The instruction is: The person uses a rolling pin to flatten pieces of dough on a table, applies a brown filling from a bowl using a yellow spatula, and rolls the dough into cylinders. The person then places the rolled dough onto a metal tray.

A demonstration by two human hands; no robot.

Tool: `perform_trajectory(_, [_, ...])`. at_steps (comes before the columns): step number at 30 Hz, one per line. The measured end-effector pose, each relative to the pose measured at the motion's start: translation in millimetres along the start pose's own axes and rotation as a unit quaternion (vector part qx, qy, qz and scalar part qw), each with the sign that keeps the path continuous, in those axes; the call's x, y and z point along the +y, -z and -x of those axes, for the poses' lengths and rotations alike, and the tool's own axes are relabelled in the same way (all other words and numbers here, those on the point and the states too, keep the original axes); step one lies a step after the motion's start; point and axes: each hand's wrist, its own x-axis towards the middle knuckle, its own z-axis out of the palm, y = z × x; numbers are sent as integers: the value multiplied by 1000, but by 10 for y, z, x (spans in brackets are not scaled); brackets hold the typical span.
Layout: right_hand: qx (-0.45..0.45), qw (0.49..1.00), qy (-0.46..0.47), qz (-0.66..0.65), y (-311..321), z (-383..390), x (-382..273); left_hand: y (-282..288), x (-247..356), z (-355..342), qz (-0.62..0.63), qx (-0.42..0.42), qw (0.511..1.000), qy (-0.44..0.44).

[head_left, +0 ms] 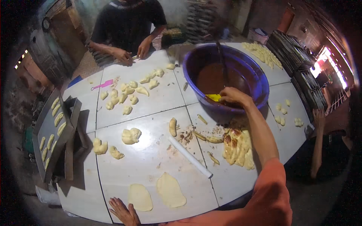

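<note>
The right forearm is stretched forward to the big purple tub (192,90), with an orange sleeve (269,192) pushed up behind it. The right hand (233,97) is bent over the tub's near rim, and its fingers are curled around a yellow scraper (213,97). The scraper is held at the near rim of the tub; whether brown filling is touched by it cannot be told. The left hand (125,213) is laid on the table (158,150), well apart from the tub, toward the person and to the left. Its fingers are spread wide and nothing is held. Two flat dough sheets (171,191) are laid out between that hand and the tub, the closer one just beside the thumb.

The tub is partly filled with smooth brown filling (211,77), and a long dark stick (222,60) is stood in it. Far left of the tub, a metal tray (46,126) is tipped up, and long dough rolls (59,119) are set in it in rows.
</note>
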Motion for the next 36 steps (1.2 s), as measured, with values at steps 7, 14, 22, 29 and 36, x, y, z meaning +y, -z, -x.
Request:
perform_trajectory(7, [-147, 963, -52, -219, 328, 228, 23, 27, -66, 55, 29, -23, 999, -30])
perform_trajectory(14, [-164, 908, -140, -360, 454, 388, -4, -79, -121, 31, 38, 28, 998, -47])
perform_trajectory(22, [-145, 900, -160, -379, 643, 580, -242, -66, -156, 54, 60, 74, 995, -32])
perform_trajectory(29, [-144, 872, -52, -465, 579, 789, -464, -127, -204, 106, 65, 84, 993, -50])
perform_trajectory(36, [-151, 897, -44, -412, 484, 1384, -1530, -167, -204, -65, 82, 102, 986, -103])
